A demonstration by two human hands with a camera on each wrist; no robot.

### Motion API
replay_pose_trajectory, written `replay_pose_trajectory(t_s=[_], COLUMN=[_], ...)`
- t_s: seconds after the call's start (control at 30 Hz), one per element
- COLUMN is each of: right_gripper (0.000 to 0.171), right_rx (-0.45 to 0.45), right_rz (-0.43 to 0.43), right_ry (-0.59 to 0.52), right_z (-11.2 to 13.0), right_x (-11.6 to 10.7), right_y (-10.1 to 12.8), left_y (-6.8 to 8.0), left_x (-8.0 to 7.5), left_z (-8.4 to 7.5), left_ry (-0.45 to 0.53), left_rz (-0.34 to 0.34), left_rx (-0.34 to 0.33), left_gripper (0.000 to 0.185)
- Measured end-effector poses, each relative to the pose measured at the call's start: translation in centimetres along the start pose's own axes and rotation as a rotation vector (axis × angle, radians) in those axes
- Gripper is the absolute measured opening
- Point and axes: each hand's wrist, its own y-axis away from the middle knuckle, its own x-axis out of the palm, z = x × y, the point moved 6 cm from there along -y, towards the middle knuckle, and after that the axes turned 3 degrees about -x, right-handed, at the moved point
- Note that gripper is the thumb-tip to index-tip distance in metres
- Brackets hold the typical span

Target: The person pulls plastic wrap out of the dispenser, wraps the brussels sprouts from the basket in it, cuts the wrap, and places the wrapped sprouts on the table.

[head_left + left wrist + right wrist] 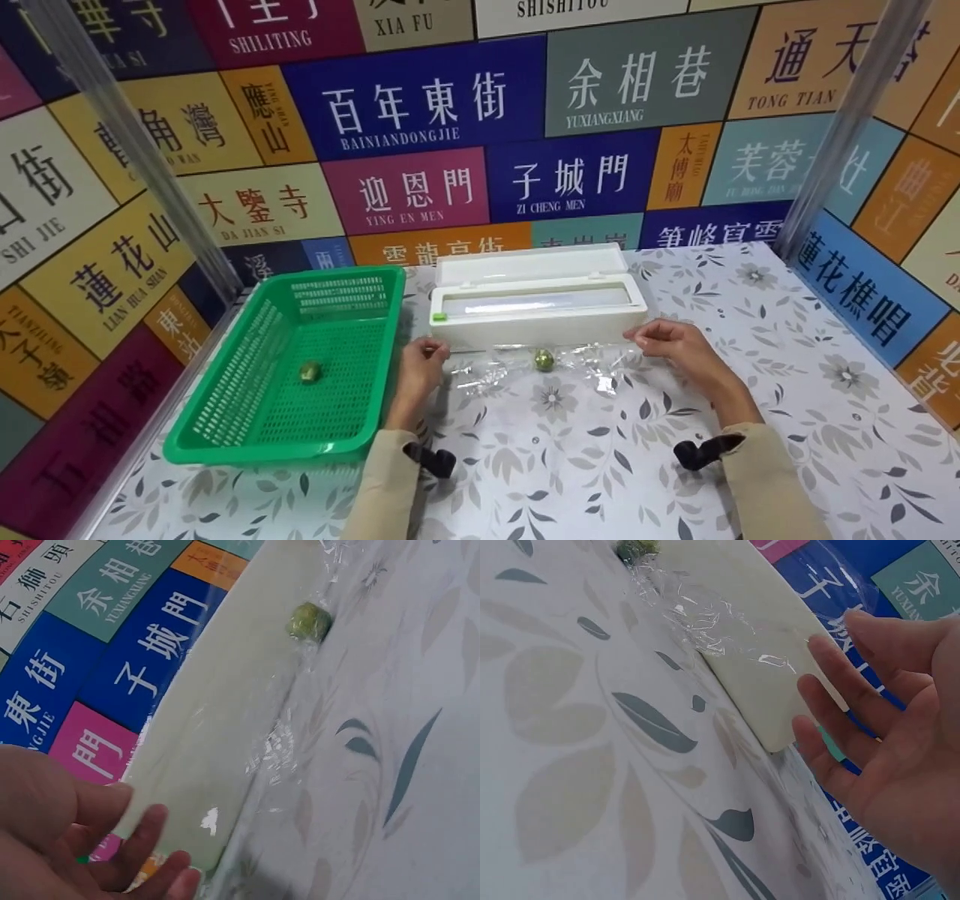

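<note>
A white cling-film dispenser stands with its lid up at the back middle of the table. A crinkled sheet of clear film lies in front of it. A small green ball sits on the film. My left hand is at the film's left end, by the dispenser's corner, fingers loose and holding nothing. My right hand is at the film's right end, fingers spread, the film's edge close to its thumb.
A green plastic basket stands at the left with a second green ball inside. Colourful sign panels wall the table at the back and on both sides. The flower-patterned tabletop runs towards me between my sleeves.
</note>
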Motion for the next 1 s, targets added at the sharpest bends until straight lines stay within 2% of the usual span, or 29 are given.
replay_pose_trajectory(t_s=[0.2, 0.43, 0.5, 0.67, 0.73, 0.87, 0.93, 1.0], right_gripper=[0.026, 0.020, 0.019, 0.016, 0.016, 0.019, 0.023, 0.029], right_rx=[-0.006, -0.053, -0.056, -0.014, 0.002, -0.005, -0.036, -0.047], right_rz=[0.100, 0.203, 0.227, 0.229, 0.235, 0.245, 0.230, 0.195], right_ry=[0.150, 0.273, 0.298, 0.346, 0.366, 0.416, 0.439, 0.445], right_z=[-0.1, -0.5, -0.4, -0.3, -0.2, 0.6, 1.6, 2.8], right_x=[0.2, 0.6, 0.7, 0.7, 0.8, 0.5, 0.2, -0.4], right_y=[0.3, 0.6, 0.6, 0.6, 0.7, 1.0, 1.1, 1.3], left_y=[1.0, 1.7, 1.8, 1.8, 1.9, 2.2, 2.4, 2.6], left_x=[-0.2, -0.4, -0.4, -0.4, -0.4, -0.4, -0.5, -0.5], left_z=[0.0, 0.4, 0.3, 0.1, 0.1, -0.5, -1.2, -2.3], left_ry=[-0.132, -0.276, -0.320, -0.402, -0.412, -0.409, -0.407, -0.424], left_rz=[0.079, 0.142, 0.164, 0.214, 0.231, 0.208, 0.186, 0.170], left_rx=[0.026, -0.045, -0.044, -0.042, -0.083, -0.124, -0.112, -0.073], left_gripper=[0.008, 0.005, 0.006, 0.010, 0.012, 0.036, 0.045, 0.047])
